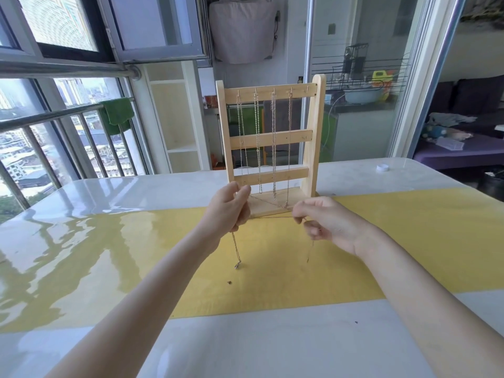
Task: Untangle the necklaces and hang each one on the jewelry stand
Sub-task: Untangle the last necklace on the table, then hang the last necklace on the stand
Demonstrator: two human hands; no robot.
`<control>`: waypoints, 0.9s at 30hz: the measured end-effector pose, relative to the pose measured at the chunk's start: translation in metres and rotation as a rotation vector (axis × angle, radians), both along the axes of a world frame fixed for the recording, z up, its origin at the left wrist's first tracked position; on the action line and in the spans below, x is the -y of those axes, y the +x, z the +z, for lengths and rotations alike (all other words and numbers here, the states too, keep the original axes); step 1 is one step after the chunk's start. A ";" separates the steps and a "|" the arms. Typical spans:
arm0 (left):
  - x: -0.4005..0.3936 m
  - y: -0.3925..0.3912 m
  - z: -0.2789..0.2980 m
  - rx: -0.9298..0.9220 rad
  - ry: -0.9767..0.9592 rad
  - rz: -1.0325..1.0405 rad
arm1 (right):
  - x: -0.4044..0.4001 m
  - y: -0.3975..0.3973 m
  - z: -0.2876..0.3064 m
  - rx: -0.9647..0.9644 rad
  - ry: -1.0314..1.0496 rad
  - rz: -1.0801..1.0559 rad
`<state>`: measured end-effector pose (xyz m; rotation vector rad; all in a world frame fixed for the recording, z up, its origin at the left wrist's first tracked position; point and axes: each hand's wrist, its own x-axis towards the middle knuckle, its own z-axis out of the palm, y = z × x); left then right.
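Note:
A wooden jewelry stand (313, 132) with three crossbars stands upright at the table's middle. Several thin chains (273, 148) hang from hooks on its top bar, reaching down to its base. My left hand (231, 211) and my right hand (324, 222) are raised just in front of the base, and each pinches one thin necklace (272, 217) stretched taut between them. One end with a clasp dangles below my left hand (237, 255); the other end hangs below my right hand (311, 249).
The glossy table carries a yellow runner (272, 268) under my hands. A small white cap (382, 168) lies at the far right. Windows and a railing are on the left, a glass door behind the stand.

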<state>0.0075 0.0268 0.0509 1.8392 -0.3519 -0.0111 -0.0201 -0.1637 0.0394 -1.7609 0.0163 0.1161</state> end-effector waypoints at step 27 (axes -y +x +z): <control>0.002 0.005 -0.012 -0.441 -0.190 -0.141 | 0.004 0.006 0.027 0.069 0.593 -0.110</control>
